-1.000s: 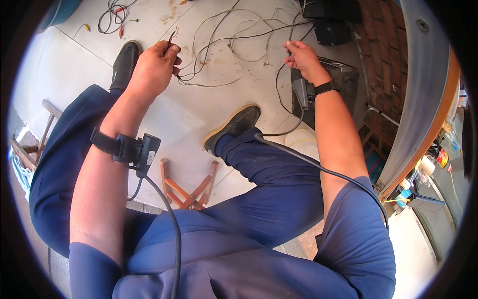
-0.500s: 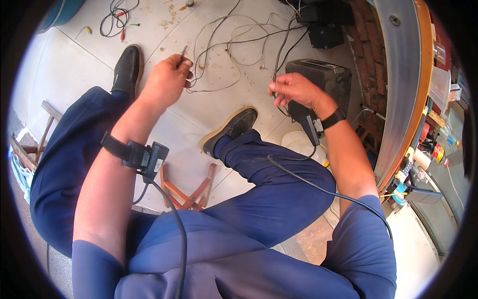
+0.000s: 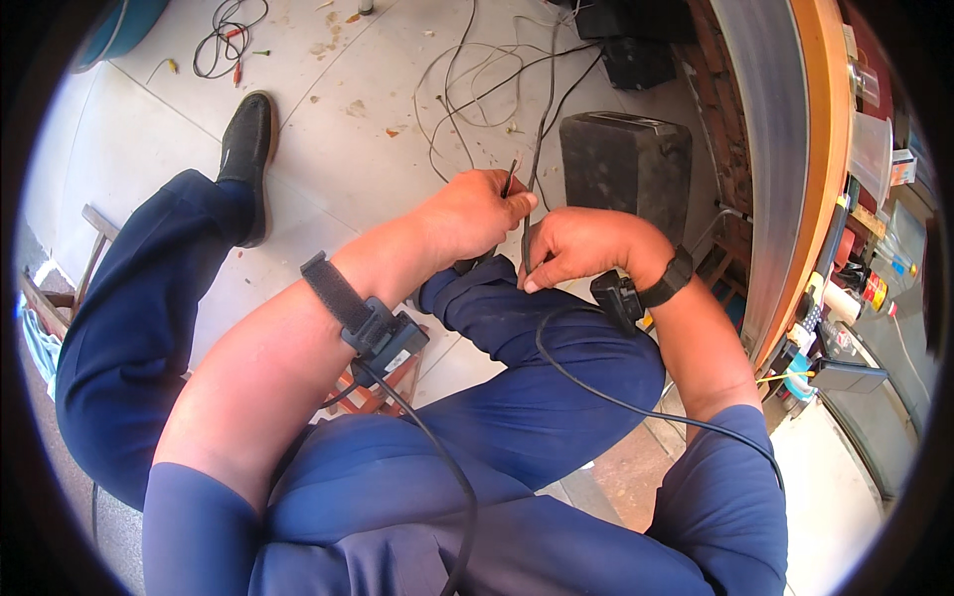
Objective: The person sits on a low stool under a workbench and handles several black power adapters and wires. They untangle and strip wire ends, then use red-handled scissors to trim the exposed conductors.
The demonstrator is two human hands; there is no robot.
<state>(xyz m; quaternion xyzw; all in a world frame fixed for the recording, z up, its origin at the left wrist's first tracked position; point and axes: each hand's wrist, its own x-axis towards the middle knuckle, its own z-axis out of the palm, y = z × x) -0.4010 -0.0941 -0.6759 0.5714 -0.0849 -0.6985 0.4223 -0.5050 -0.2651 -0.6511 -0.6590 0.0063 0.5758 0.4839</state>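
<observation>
My left hand [image 3: 475, 214] is closed on a thin dark cable, whose short end [image 3: 511, 177] sticks up between thumb and fingers. A reddish, wire-like tip shows at that end, too small to make out fully. My right hand [image 3: 588, 246] is closed just beside it, pinching a black cable [image 3: 537, 149] that runs up from the fingers toward the far side of the floor. The two hands are nearly touching above my bent leg.
Behind the right hand stands a dusty black box [image 3: 626, 169]. Loose cables [image 3: 487, 89] tangle on the tiled floor, and another coil [image 3: 221, 50] lies far left. A folding wooden stool [image 3: 399, 382] is under me. At right, a wood-edged counter [image 3: 820, 119] borders cluttered shelves.
My left hand has moved right, carrying its cable end close to the right hand. The right hand has come slightly down and nearer with its cable.
</observation>
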